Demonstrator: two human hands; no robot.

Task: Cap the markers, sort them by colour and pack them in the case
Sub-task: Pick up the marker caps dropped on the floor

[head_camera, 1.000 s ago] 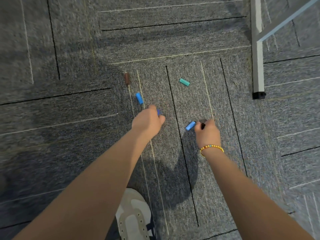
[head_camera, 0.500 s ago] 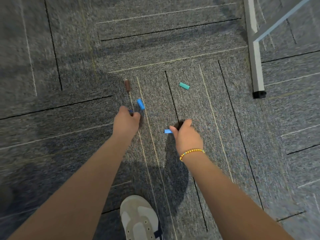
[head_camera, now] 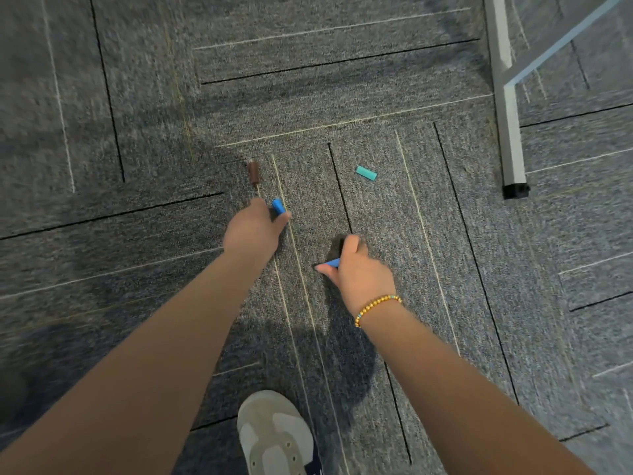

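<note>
Small marker caps lie on the grey carpet. My left hand (head_camera: 255, 228) reaches down with its thumb and fingers closing round a blue cap (head_camera: 278, 206). My right hand (head_camera: 356, 269) pinches another blue cap (head_camera: 332, 262), of which only one end shows past my fingers. A brown cap (head_camera: 253, 172) lies just beyond my left hand. A teal cap (head_camera: 366, 173) lies farther right on the carpet. No markers and no case are in view.
A grey metal furniture leg (head_camera: 510, 132) with a black foot stands at the upper right, joined to a slanted bar. My shoe (head_camera: 274, 437) is at the bottom centre. A beaded bracelet (head_camera: 375, 305) is on my right wrist.
My left hand has moved left and forward from the middle to the blue cap near the brown one. My right hand picked up the other blue cap and drew it back.
</note>
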